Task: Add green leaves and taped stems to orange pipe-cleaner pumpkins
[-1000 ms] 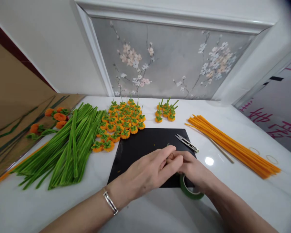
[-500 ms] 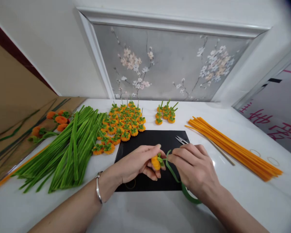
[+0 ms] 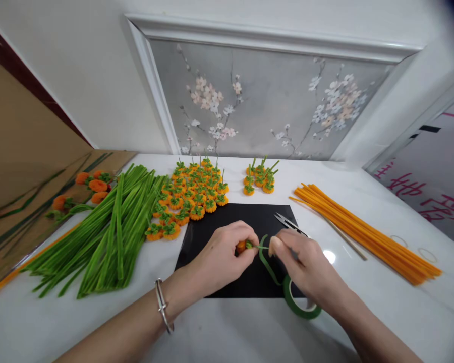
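Note:
Over the black mat point(image 3: 227, 217), my left hand point(image 3: 229, 252) pinches a small orange pumpkin point(image 3: 241, 246) near its green top, and the fingers cover much of it. A thin green stem points right from it to my right hand point(image 3: 300, 254), whose thumb and fingers are closed on the stem's end. A strip of green tape point(image 3: 268, 267) loops around the stem between the hands. It runs down to the tape roll point(image 3: 301, 302) at the mat's lower right corner. Small scissors point(image 3: 285, 221) lie just behind my right hand.
Several finished orange pumpkins with green tops point(image 3: 196, 189) stand behind the mat, with a smaller group point(image 3: 259, 179) to their right. Green fuzzy stems point(image 3: 106, 232) lie on the left, orange ones point(image 3: 363, 232) on the right. Orange flowers point(image 3: 98, 185) rest at the far left.
My left hand has turned and closed its fingers around the pumpkin, covering more of it. My right hand has rolled, its thumb now showing, and uncovers more of the tape roll and scissors.

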{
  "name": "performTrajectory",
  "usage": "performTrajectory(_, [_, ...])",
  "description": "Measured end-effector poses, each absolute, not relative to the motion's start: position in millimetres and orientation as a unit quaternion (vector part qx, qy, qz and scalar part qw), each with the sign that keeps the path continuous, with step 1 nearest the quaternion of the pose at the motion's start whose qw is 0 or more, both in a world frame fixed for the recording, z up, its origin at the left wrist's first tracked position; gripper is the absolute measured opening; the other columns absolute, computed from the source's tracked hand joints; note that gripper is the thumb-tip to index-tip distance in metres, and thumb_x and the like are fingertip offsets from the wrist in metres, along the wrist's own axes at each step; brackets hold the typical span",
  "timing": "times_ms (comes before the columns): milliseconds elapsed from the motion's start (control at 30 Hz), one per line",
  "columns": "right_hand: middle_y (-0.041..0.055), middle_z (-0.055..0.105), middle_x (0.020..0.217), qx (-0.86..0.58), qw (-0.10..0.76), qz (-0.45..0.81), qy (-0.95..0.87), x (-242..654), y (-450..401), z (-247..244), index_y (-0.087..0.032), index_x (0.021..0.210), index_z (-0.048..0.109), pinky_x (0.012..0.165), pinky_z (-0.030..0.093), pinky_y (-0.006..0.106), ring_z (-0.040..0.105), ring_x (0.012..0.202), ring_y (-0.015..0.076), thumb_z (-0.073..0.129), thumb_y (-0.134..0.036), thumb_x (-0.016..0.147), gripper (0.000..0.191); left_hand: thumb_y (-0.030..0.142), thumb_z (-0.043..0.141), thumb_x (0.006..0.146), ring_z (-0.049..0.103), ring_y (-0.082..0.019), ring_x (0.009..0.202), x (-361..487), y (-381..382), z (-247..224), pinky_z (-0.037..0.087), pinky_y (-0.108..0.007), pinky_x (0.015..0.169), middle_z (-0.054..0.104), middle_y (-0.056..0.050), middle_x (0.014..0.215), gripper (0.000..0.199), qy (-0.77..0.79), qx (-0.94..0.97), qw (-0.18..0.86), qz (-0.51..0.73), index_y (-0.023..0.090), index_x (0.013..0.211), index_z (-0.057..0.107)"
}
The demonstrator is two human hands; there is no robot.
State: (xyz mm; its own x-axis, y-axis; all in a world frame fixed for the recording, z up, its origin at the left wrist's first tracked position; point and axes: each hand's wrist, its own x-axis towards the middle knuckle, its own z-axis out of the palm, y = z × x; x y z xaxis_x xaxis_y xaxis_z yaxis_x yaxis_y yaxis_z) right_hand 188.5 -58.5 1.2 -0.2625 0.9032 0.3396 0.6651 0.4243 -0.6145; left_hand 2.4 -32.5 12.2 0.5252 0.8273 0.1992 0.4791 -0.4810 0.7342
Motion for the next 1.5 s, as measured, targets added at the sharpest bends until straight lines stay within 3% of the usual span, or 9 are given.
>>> performTrajectory(167, [0.0082,0.063,0.101,-0.424,0.384,0.017,-0.82,193,-54,-6,-0.019,0.103,0.06,0.075,0.044,0.032,0.059,0.089,0.0205,0.055,-0.027,0.088,0.017,0.01,0.053,0.079,0.05,-0.008,0.065,2,-32,13,0.038,-0.021,0.059,0.056,0.002,0.078,0.009,0.421,0.809,0.306,0.274,0.017,0.077,0.059])
performTrajectory(267, [0.0049,0.066,0.088,-0.393,0.355,-0.024,-0.848,187,-54,-9,-0.018,0.092,0.061,0.069,0.041,0.031,0.059,0.077,0.0177,0.052,-0.018,0.089,0.009,0.006,0.053,0.078,0.052,-0.009,0.069,3,-34,12,0.04,-0.02,0.063,0.057,0.001,0.079,0.012,0.4,0.817,0.294,0.294,0.016,0.075,0.058])
performTrajectory(433, [0.0039,0.06,0.072,-0.45,0.311,-0.049,-0.836,173,-59,-12,-0.017,0.076,0.055,0.061,0.036,0.03,0.054,0.065,0.0168,0.041,-0.013,0.09,0.02,0.0,0.05,0.077,0.056,-0.01,0.075,6,-36,8,0.044,-0.02,0.067,0.06,-0.004,0.084,0.015,0.359,0.834,0.247,0.337,0.013,0.075,0.059])
performTrajectory(733, [-0.0048,0.042,0.052,-0.576,0.291,0.295,-0.705,169,-63,-8,-0.022,0.064,0.04,0.044,0.03,0.022,0.039,0.045,0.0111,0.029,-0.038,0.097,0.039,0.005,0.045,0.084,0.056,-0.012,0.078,6,-37,3,0.046,-0.022,0.07,0.06,-0.006,0.086,0.02,0.306,0.859,0.202,0.357,0.013,0.073,0.06])
performTrajectory(800, [-0.0031,0.048,0.057,-0.569,0.309,0.258,-0.717,174,-61,-6,-0.021,0.069,0.046,0.048,0.034,0.023,0.044,0.05,0.0122,0.029,-0.038,0.097,0.037,0.004,0.048,0.082,0.055,-0.01,0.073,6,-36,3,0.044,-0.02,0.065,0.06,-0.004,0.085,0.019,0.327,0.842,0.23,0.361,0.014,0.07,0.059])
performTrajectory(967, [0.0052,0.063,0.096,-0.47,0.35,0.049,-0.809,184,-57,-6,-0.02,0.101,0.057,0.07,0.039,0.029,0.058,0.08,0.0171,0.048,-0.027,0.092,0.015,0.004,0.052,0.077,0.053,-0.007,0.064,6,-34,5,0.039,-0.019,0.055,0.06,-0.001,0.081,0.016,0.389,0.798,0.293,0.356,0.015,0.068,0.061])
performTrajectory(1133, [0.0017,0.064,0.078,-0.422,0.299,-0.076,-0.852,181,-55,-9,-0.02,0.079,0.059,0.064,0.032,0.03,0.056,0.069,0.0159,0.045,-0.014,0.091,0.019,0.002,0.052,0.077,0.054,-0.008,0.066,5,-34,5,0.041,-0.018,0.058,0.061,-0.001,0.081,0.017,0.37,0.813,0.286,0.347,0.014,0.068,0.06])
performTrajectory(1333, [-0.0011,0.055,0.063,-0.504,0.273,0.094,-0.814,177,-59,-8,-0.02,0.069,0.05,0.054,0.034,0.025,0.051,0.058,0.0128,0.04,-0.02,0.092,0.025,0.006,0.043,0.086,0.058,-0.013,0.085,4,-35,5,0.048,-0.025,0.078,0.061,-0.006,0.095,0.022,0.317,0.864,0.227,0.32,0.015,0.084,0.063])
performTrajectory(1500, [0.0004,0.061,0.073,-0.508,0.323,0.157,-0.783,182,-56,-6,-0.021,0.081,0.057,0.058,0.044,0.024,0.058,0.064,0.0138,0.038,-0.024,0.095,0.024,0.009,0.058,0.077,0.058,-0.013,0.084,6,-35,6,0.048,-0.025,0.076,0.061,-0.004,0.1,0.017,0.388,0.786,0.339,0.343,0.018,0.09,0.063])
